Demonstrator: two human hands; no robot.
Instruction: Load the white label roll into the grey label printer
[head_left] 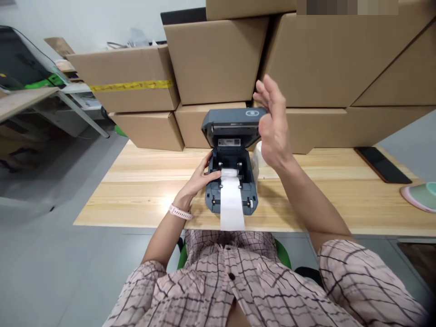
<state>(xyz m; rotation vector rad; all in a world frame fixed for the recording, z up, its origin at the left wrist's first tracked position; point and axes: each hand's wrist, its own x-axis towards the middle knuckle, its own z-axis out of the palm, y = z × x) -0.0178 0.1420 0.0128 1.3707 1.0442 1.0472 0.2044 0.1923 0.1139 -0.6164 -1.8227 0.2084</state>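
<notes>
A dark grey label printer (211, 200) stands on the table with its lid (235, 117) raised. Inside sits a small roll of white labels (229, 172), and a white label strip (232, 204) runs from it over the printer's front and past the table edge. My left hand (200, 178) clasps the printer's left side wall, its fingers outside and its thumb reaching in by the roll. At the lid's right corner is my right hand (274, 125), fingers stretched upward and its thumb side against the lid. Whether it bears on the lid I cannot tell.
Cardboard boxes (218, 61) are stacked along the back of the table (136, 195). A white roll (260, 155) is partly hidden behind the printer's right side. A black phone (383, 164) lies at the right, with a pale green and pink object (420, 196) near the edge.
</notes>
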